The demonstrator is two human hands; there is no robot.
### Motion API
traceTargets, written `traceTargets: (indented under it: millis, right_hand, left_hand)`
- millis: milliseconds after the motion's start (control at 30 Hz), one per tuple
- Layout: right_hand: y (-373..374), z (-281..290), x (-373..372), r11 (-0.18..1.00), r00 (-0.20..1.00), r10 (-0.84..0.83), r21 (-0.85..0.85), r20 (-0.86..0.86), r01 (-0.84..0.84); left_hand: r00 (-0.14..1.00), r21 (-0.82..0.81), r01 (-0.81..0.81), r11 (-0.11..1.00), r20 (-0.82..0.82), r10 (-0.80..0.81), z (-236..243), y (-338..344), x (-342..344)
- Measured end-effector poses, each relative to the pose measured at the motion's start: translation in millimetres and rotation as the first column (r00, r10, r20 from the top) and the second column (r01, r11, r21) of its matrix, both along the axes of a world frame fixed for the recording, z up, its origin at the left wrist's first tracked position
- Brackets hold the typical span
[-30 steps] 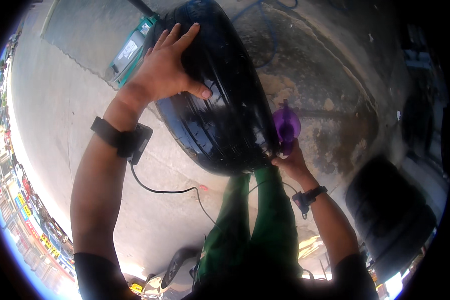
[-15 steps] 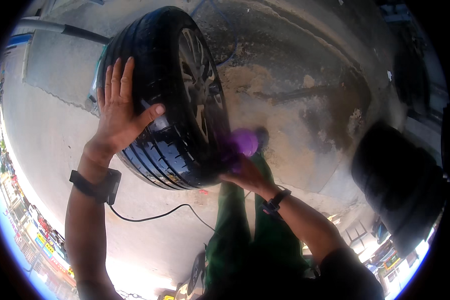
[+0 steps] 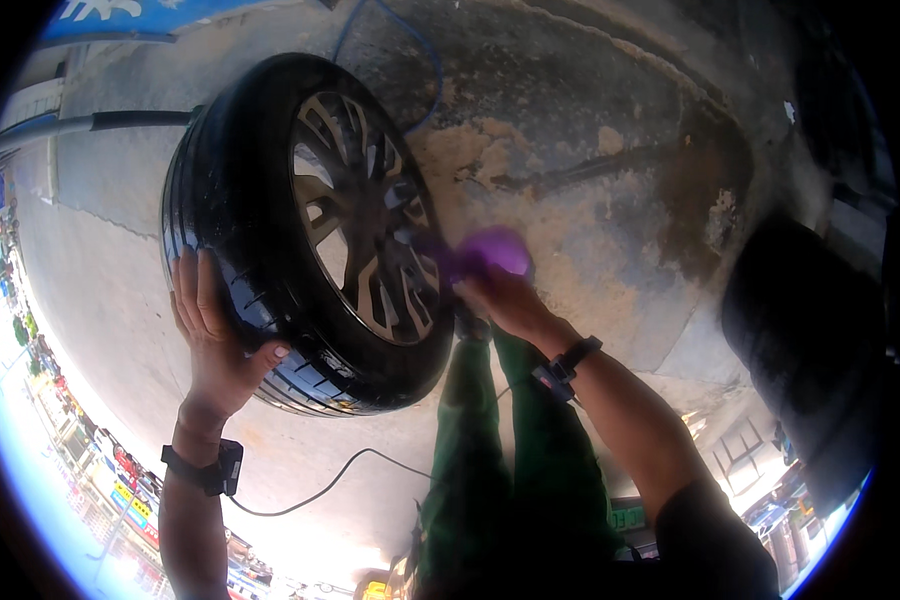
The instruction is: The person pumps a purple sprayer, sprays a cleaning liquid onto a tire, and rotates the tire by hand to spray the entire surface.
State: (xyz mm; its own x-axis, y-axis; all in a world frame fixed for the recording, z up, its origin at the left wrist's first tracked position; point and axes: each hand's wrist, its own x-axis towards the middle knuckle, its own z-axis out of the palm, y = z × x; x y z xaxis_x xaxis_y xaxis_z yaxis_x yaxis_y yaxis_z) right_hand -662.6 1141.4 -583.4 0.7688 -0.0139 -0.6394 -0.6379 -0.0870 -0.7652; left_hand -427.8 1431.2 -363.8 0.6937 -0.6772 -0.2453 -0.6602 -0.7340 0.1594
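Note:
A car wheel (image 3: 365,205) with a wet-looking black tyre (image 3: 235,190) stands tilted before me, its spoked face turned up and to the right. My left hand (image 3: 213,345) lies against the tread on the tyre's near left side, fingers stretched out and thumb apart. At the right edge of the wheel, my right hand (image 3: 507,300) is closed on a rounded purple object (image 3: 498,252), smeared by motion. A dark part of it reaches toward the spokes; its exact kind cannot be made out.
A grey bar (image 3: 120,122) ends behind the wheel, and a blue hose (image 3: 437,85) curves over the stained concrete. Dark, tyre-like shapes (image 3: 805,330) stand at the right. From my left wristband (image 3: 210,470) a black cable (image 3: 320,490) runs toward my green trousers (image 3: 470,430).
The wheel's spoked face shows more fully, and the wheel sits lower and further left in view. My left hand is lower on the tread. The purple object stays beside the rim.

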Motion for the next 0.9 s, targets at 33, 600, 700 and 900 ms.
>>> traceTargets:
  millis: [33,600,700,900]
  right_hand:
    - [-2,-14,1,0.999,0.999,-0.026,-0.026,0.038,0.027]
    - [12,-160,65,0.901,0.928,0.324,-0.239,-0.183,-0.362]
    - [8,-168,64,0.869,0.904,0.352,-0.273,-0.243,-0.412]
    - [-35,-189,29,0.861,0.888,0.422,-0.385,0.180,-0.331]
  left_hand:
    - [1.000,0.019,-0.010,1.000,0.009,0.010,-1,-1,-7]
    - [0.995,-0.128,-0.103,0.986,-0.009,0.103,-11,9,-26]
    - [0.996,-0.176,-0.080,0.981,0.031,0.087,-19,10,-22]
    - [0.987,-0.241,-0.133,0.961,0.051,0.149,-26,25,-22]
